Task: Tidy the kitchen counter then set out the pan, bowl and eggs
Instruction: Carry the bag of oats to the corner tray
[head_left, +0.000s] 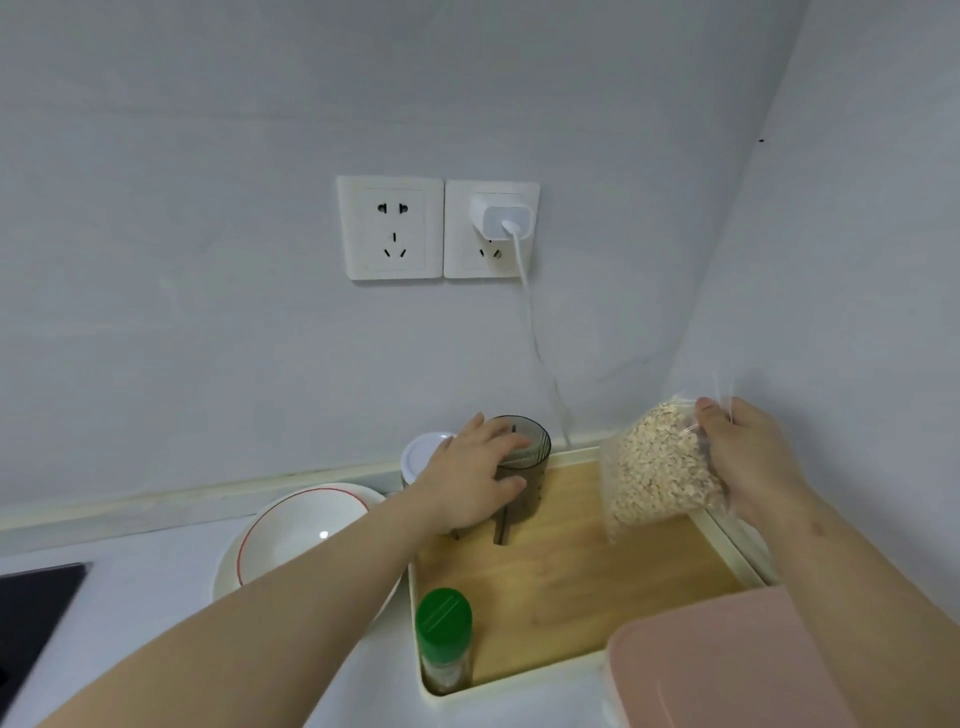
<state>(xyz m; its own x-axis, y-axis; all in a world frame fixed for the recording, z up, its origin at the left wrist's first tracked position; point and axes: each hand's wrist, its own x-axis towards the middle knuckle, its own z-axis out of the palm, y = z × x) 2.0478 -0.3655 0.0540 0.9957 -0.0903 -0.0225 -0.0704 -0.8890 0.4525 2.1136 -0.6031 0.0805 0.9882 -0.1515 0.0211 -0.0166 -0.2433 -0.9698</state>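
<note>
Aloft, right hand (748, 460) grips oats (660, 467) near tray rim (727, 543).

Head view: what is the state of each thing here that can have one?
Dark cup, upright, gripped by left hand.
Bag of oats, held by right hand.
Green-capped bottle, upright, capped.
White-lidded jar, lid on.
Bowl, upright, empty.
Left socket, free.
Charger, plugged into right socket.
</note>
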